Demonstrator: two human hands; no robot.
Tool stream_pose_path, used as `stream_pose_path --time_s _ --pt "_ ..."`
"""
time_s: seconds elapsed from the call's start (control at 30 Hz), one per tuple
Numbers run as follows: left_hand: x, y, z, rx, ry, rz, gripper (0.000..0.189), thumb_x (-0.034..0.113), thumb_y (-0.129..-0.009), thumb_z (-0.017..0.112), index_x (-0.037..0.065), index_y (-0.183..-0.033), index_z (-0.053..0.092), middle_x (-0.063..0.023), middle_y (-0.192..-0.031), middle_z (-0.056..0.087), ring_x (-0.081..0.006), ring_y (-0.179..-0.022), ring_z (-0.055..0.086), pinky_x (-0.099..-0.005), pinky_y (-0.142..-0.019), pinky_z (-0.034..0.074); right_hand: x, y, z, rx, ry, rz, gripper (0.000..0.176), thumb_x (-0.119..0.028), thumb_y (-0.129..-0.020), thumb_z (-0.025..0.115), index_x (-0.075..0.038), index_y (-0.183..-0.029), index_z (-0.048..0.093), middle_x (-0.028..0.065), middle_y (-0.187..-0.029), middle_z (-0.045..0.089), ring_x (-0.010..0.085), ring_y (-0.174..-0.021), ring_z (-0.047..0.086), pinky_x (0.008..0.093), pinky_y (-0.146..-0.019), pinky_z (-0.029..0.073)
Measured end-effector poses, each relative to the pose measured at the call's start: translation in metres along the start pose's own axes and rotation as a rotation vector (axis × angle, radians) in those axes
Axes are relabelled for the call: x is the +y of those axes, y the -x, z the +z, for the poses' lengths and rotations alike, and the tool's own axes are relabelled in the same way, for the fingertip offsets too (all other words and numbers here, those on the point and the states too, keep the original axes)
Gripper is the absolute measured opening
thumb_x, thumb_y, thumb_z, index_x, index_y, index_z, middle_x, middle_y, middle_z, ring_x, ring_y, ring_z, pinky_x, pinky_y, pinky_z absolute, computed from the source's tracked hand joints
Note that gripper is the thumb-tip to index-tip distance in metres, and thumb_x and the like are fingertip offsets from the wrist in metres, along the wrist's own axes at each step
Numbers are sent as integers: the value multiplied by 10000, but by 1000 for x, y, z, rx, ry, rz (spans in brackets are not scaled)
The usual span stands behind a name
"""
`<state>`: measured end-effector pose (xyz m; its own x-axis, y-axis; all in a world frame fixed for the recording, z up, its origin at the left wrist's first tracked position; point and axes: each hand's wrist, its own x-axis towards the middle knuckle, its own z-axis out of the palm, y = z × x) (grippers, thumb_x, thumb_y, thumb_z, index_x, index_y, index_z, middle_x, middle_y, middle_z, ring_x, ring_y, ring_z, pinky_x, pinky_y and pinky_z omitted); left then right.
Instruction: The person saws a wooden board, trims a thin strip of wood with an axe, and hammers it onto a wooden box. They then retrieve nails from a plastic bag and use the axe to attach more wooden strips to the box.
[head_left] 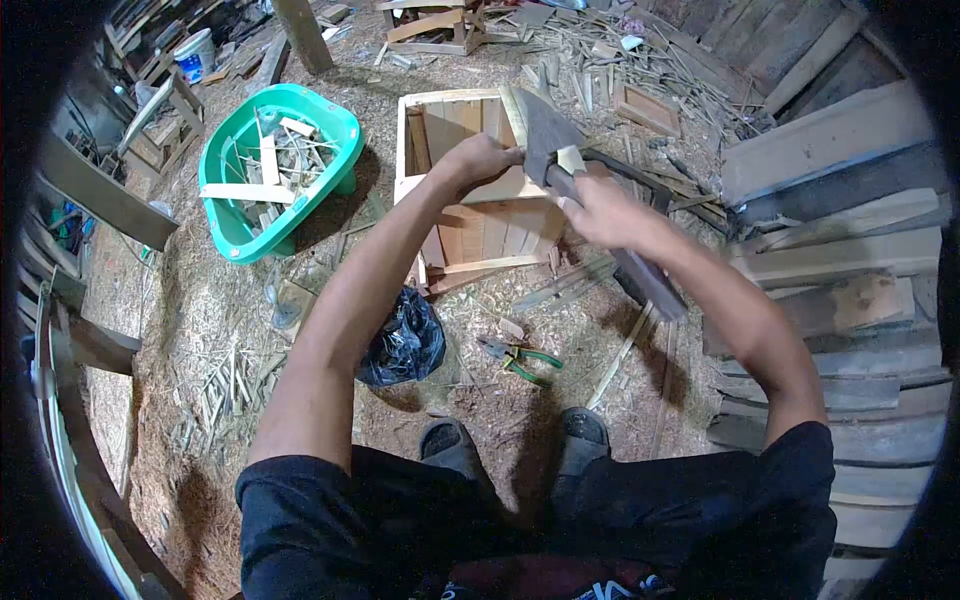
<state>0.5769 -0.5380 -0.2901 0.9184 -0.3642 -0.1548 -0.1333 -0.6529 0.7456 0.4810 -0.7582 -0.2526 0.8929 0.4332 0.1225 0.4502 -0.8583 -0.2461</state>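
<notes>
My left hand [480,163] is closed at the lower end of a pale wood strip [515,118], beside the blade-like end of a dark tool. My right hand [603,207] is wrapped round this dark axe-like tool [641,268], whose long handle slants down to the right. A small pale wood piece [570,160] shows by my right fingers. Beneath both hands stands an open wooden box frame [483,265] with slatted panels and a crossbar. My forearms and the tool hide part of it.
A green tub [225,232] of wood scraps stands at the left. Near my feet lie a black plastic bag [405,340] and green-handled pliers [520,360]. Boards [860,255] line the right side. A post [302,35] rises at the upper left. Shavings and offcuts cover the floor.
</notes>
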Motion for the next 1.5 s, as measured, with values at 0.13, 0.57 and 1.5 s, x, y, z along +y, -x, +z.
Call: stream_pose_path --time_s 0.13,0.57,1.5 --pt "-7 -10 4 96 -146 55 532 473 -947 548 -32 -808 642 -197 -708 645 -322 -682 605 -442 -715 481 -13 6 -29 -157 -359 313 275 -241 -990 525 23 -1063 545 102 -741 620 221 -658 630 419 -646 531" --pt "-23 51 -43 -102 -464 313 885 720 -760 621 -16 -1250 578 -272 -1053 681 -421 -1008 654 -482 -897 508 37 36 20 186 -324 403 584 -464 -845 747 49 -1092 617 199 -924 695 272 -818 677 417 -795 522" --pt "35 51 21 -154 302 87 749 557 -868 675 -56 -1282 556 -204 -1031 693 -274 -901 693 -417 -783 544 103 -20 13 273 -499 628 552 -528 -900 651 20 -962 644 165 -770 680 303 -640 666 429 -624 535"
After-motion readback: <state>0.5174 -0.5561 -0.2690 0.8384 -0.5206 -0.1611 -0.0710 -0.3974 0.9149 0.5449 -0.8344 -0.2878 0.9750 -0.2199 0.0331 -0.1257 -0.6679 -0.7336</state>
